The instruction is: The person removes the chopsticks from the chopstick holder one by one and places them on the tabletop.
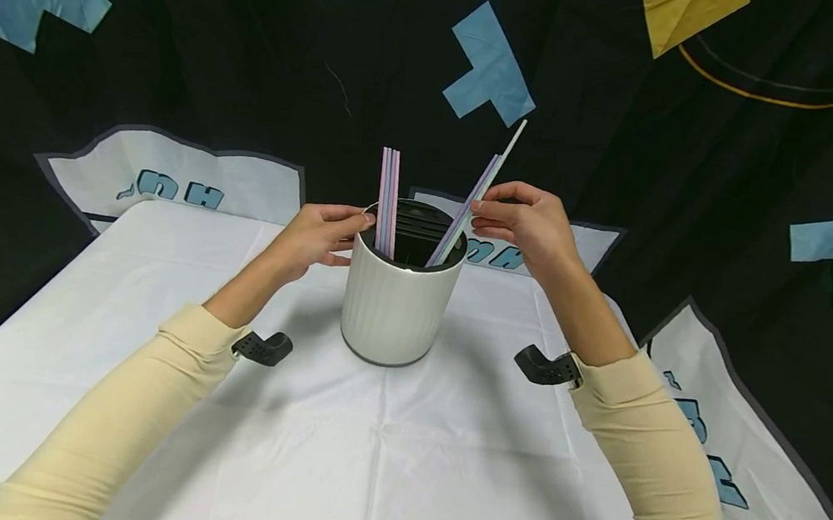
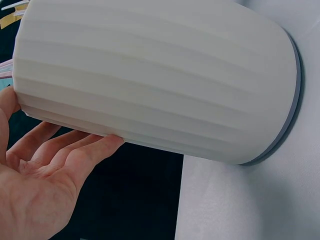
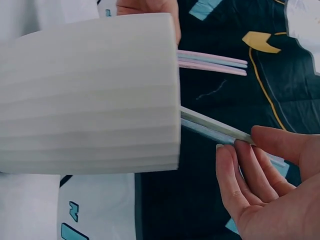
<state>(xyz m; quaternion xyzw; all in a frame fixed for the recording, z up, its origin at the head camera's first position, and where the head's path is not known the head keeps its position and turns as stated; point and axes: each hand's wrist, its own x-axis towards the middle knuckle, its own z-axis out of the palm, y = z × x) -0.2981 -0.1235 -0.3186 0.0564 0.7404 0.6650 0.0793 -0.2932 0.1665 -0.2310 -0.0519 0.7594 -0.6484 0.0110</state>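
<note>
While the right hand [image 1: 529, 221] pinched a pale straw [image 1: 512, 146] leaning inside the ribbed white canister [image 1: 396, 317], the left hand [image 1: 319, 236] rested relaxed fingers on its side; a sideways pull could have tipped it.

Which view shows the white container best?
The head view: it shows the white container from open top to base. The left wrist view shows its ribbed side and base, cropped above; the right wrist view, its ribbed side, cut off at left.
</note>
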